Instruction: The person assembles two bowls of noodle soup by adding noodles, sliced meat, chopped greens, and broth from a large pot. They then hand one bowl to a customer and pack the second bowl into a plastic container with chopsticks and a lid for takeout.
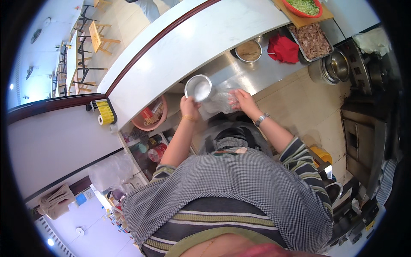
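Note:
In the head view my left hand [189,107] grips the near rim of a round metal bowl [198,88], which has something white in it. A crumpled clear plastic bag [221,101], blurred, lies between my hands, right of the bowl. My right hand [242,101] holds the bag's right side with bent fingers. Beyond the hands, a metal pot of brown contents [249,50] stands on the steel counter [239,75], and the handle of a utensil sticks out of it towards a red cloth [283,48].
A white ledge [179,41] runs along the far side. At right are a tray of meat pieces [311,41], a red basket of shredded greens [303,7] and stacked metal pots [335,66]. A pink basin [164,112] with packets sits left of my left hand.

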{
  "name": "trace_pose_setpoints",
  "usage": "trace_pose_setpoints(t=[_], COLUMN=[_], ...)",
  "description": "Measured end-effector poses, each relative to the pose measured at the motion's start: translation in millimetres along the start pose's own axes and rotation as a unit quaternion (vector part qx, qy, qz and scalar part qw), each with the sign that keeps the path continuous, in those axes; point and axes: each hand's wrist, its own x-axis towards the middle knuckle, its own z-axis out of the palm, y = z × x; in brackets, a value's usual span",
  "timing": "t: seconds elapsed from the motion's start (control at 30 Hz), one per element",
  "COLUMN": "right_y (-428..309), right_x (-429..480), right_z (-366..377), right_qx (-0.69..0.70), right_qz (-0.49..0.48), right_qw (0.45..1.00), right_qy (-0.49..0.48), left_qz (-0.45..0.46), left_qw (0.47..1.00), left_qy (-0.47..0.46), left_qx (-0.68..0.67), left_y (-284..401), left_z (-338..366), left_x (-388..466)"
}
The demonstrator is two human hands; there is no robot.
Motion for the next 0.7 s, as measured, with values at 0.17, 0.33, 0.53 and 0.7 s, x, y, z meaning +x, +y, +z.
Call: trace_pose_setpoints(t=[0.17, 0.33, 0.53, 0.7], right_y=[11.2, 13.8, -31.0, -100.3], right_x=[48.4, 65.8, 52.1, 36.8], right_z=[32.5, 34.8, -8.9, -81.1], right_qx=[0.077, 0.056, -0.146, -0.104], right_qz=[-0.023, 0.005, -0.124, -0.364], right_qw=[0.997, 0.998, 0.969, 0.882], right_qy=[0.023, 0.024, 0.157, 0.279], left_qz=[0.054, 0.057, 0.030, 0.015], left_qw=[0.997, 0.995, 0.996, 0.997], left_qy=[-0.038, -0.069, -0.058, -0.059], left_qx=[-0.025, 0.035, 0.066, 0.039], left_y=[22.7, -4.6, -39.7, -43.3], left_z=[-59.0, -41.4, -25.2, -31.5], left_x=[-43.4, -33.0, -3.8, 1.1])
